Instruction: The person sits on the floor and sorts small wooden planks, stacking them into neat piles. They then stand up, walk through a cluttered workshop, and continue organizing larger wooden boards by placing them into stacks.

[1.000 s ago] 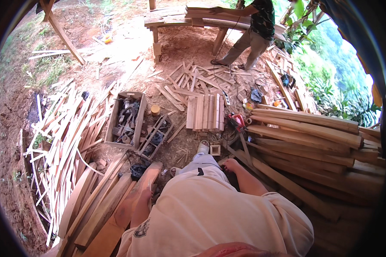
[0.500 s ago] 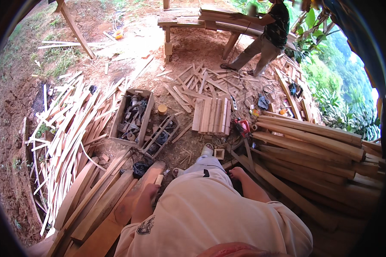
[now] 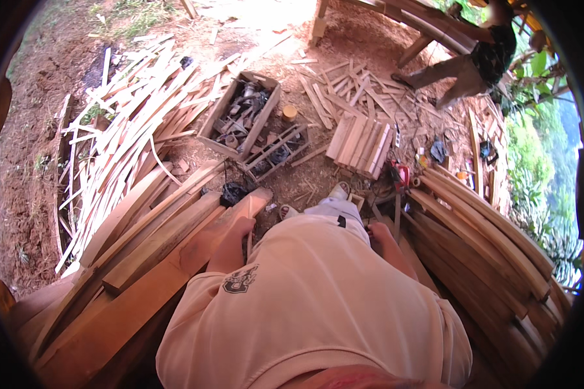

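- Left of the toolbox: scrap strips; right of it: stacked blocks
- Nearer than it: left hand beside a stick, right hand near planks; cannot tell either grip
- Toolbox sits further right in view than before

An open-air woodworking yard, set on bare reddish earth at nine o'clock, with leafy greenery at three. Timber shows it everywhere: thick boards at eight o'clock, long beams near four, a sprawling heap of thin strips at ten, and short cut pieces stacked neatly at two. Towards eleven stands a wooden crate of jumbled tools. Farther out, at one o'clock, a person stands by a rough timber desk.
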